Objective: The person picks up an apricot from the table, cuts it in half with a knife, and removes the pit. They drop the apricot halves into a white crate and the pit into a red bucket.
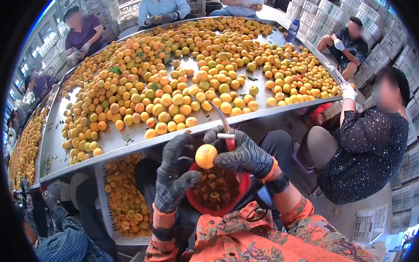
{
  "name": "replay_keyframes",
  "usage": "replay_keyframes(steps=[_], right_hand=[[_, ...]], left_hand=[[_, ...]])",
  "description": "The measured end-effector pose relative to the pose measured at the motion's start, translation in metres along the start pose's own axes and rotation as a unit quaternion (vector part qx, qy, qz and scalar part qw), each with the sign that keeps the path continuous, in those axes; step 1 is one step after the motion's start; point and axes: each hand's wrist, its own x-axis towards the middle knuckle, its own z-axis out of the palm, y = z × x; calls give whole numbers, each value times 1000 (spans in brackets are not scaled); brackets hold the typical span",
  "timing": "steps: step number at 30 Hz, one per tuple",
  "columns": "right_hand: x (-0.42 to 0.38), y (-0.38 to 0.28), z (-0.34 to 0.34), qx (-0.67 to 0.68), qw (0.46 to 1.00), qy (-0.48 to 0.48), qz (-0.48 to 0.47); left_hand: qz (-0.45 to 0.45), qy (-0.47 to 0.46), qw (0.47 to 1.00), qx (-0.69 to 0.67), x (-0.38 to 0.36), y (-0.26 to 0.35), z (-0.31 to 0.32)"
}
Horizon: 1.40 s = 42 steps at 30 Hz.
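A whole yellow-orange apricot [206, 156] is at the fingertips of my right hand [245, 155], which wears a dark grey glove. The same hand grips a knife [220, 114] with a curved blade pointing up and left. My left hand [173, 176], in a matching glove, is just left of the apricot with its fingers apart, holding nothing. Below both hands stands a red basin [247, 184] with dark brown pits or scraps in it. To the left, a white crate [106, 220] holds many split apricot halves.
A large metal table [110, 139] piled with apricots [173, 99] lies ahead, its raised edge close beyond my hands. A person in a dotted dark top [365, 150] sits at the right. Other people sit around the table. A blue bottle [292, 30] stands at the far corner.
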Motion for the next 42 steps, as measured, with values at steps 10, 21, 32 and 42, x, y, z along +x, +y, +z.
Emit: replay_keyframes(steps=[10, 21, 32, 42], right_hand=[[-28, 17, 51, -210, 959, 143, -124], [-44, 44, 51, -350, 930, 103, -51], [-46, 47, 44, -357, 924, 84, -111], [-47, 60, 36, -320, 944, 78, -4]], left_hand=[[-93, 149, 926, -334, -20, -49, 21], [-128, 117, 930, -324, -31, -48, 36], [-67, 59, 986, -140, -32, -32, 38], [18, 5, 986, 167, -25, -32, 36]])
